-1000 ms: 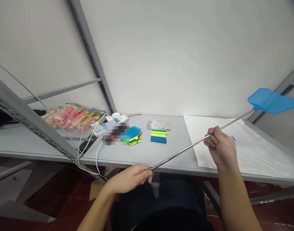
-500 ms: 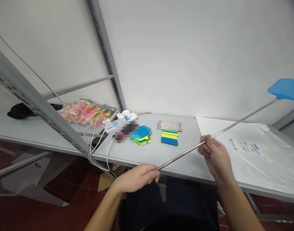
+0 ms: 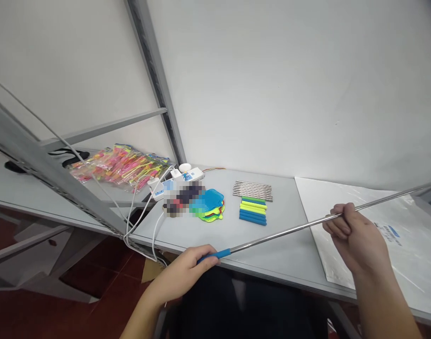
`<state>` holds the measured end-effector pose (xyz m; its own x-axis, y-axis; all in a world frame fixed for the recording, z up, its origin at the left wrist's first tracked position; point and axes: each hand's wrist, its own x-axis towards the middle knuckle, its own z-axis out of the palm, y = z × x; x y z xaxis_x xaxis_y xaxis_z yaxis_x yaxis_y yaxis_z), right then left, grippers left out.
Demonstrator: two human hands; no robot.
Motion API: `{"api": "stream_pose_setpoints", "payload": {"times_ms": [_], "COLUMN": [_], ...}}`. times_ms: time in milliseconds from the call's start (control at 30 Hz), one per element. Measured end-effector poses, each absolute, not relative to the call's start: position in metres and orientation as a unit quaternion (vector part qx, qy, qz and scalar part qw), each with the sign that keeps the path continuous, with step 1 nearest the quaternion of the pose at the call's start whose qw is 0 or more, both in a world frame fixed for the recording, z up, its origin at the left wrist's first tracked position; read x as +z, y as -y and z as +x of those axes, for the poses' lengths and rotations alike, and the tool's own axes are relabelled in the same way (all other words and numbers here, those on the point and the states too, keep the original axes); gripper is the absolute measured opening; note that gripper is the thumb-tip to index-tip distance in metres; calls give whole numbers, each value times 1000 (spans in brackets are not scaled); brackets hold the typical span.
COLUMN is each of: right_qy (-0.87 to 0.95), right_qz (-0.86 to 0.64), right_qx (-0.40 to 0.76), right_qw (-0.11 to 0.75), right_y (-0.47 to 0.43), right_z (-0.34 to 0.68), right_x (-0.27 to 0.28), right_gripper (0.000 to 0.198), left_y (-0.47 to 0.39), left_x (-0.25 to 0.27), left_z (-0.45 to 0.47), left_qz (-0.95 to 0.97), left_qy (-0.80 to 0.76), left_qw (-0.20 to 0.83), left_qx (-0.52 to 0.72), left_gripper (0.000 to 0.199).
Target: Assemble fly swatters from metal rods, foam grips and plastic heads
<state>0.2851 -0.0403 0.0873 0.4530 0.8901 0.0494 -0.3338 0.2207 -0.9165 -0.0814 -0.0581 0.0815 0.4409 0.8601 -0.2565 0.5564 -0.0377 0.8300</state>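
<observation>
At the far left, a clear bag of bright pink and yellow pieces (image 3: 119, 167) lies on the shelf top behind the slanting grey post (image 3: 65, 188). Right of it is a white power strip (image 3: 194, 176) with plugs and cables.

My left forearm comes up from the bottom edge, leaning to the right, and ends in my left hand (image 3: 185, 273) at the front edge of the grey table (image 3: 215, 235). The back of that hand is turned up; my fingers are wrapped round a blue handle (image 3: 224, 253), with my thumb laid along it toward the right. The hand is clamped on it, and only its right end shows past my grip.

From the handle a long metal rod (image 3: 289, 230) climbs at a shallow slant to the right, over the table, and runs on to the right edge of my view. Behind it, left to right, lie a stack of coloured swatter heads (image 3: 212, 201), blue on top, then a row of blue, yellow and green grips (image 3: 253, 212) just in front of a row of short metal rods (image 3: 252, 190).

My right forearm rises from the lower right corner, tilted left. My right hand (image 3: 360, 240) is closed on the rod, thumb and forefinger pinching it, the other fingers curled under, above a white plastic-covered package (image 3: 418, 212).
</observation>
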Motion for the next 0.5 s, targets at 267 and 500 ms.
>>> {"api": "stream_pose_setpoints", "payload": {"times_ms": [267, 500], "right_qy": [277, 209], "right_qz": [-498, -527], "right_qx": [392, 353], "right_qw": [723, 744], "right_y": [28, 16], "right_z": [310, 329], "right_x": [77, 60], "right_gripper": [24, 24], "left_y": [18, 0], "left_x": [47, 37], "left_z": [-79, -33], "left_qz": [561, 454], "left_qy": [-449, -386], "left_qw": [613, 666], "left_qx": [329, 449], "left_gripper": [30, 21]}}
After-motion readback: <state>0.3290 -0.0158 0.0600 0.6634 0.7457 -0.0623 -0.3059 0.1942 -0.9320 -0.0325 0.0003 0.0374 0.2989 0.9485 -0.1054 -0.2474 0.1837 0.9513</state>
